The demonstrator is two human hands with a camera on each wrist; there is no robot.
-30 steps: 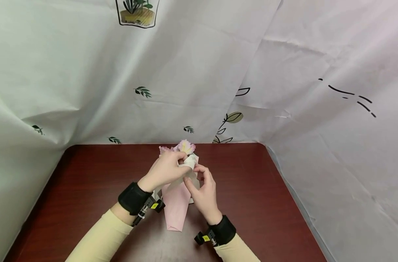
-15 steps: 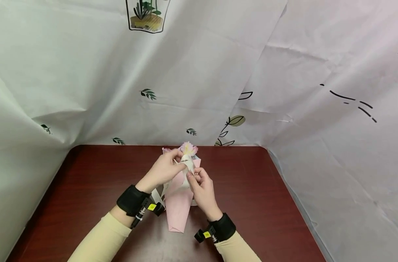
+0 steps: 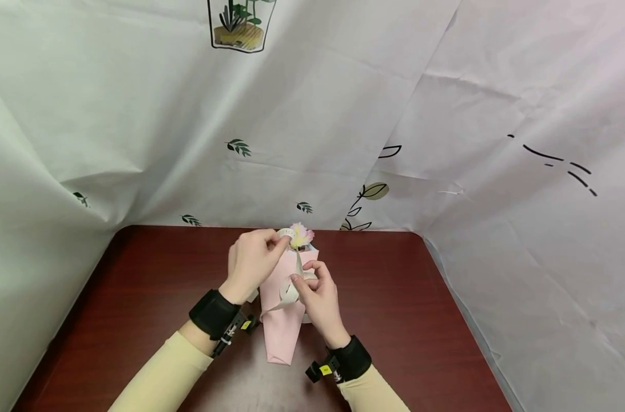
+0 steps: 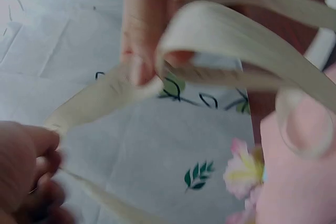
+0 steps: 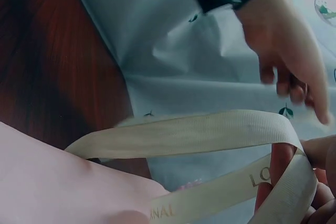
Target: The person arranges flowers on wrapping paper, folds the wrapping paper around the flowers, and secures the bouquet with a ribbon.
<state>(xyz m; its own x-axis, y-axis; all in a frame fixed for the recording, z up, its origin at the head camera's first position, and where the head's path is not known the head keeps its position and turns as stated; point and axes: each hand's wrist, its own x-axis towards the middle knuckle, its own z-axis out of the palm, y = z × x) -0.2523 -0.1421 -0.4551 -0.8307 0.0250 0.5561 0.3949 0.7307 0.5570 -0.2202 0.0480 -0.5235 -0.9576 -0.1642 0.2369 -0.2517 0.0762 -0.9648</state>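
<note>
A cream ribbon (image 3: 289,290) with printed lettering is looped about a pink-wrapped bouquet (image 3: 280,337) lying on the table. My left hand (image 3: 251,260) pinches a length of it near the pink and yellow flower (image 3: 302,235). Lower and to the right, my right hand (image 3: 319,300) holds the ribbon between thumb and fingers over the wrap. In the left wrist view, ribbon stretches between the blurred left hand (image 4: 26,169) and the right hand (image 4: 144,30). A ribbon loop (image 5: 199,134) passes over the right hand's fingers (image 5: 281,163) in the right wrist view. The bouquet's underside is hidden.
The dark red-brown table (image 3: 384,320) carries the bouquet near its middle. A pale printed cloth (image 3: 302,114) hangs behind the table's far edge and along the sides. Each wrist wears a black band (image 3: 215,315) with a small camera.
My left hand has lifted away from the right hand, up and left, pulling a length of ribbon. The right hand has stayed nearly in place. The ribbon now hangs in a looser loop.
</note>
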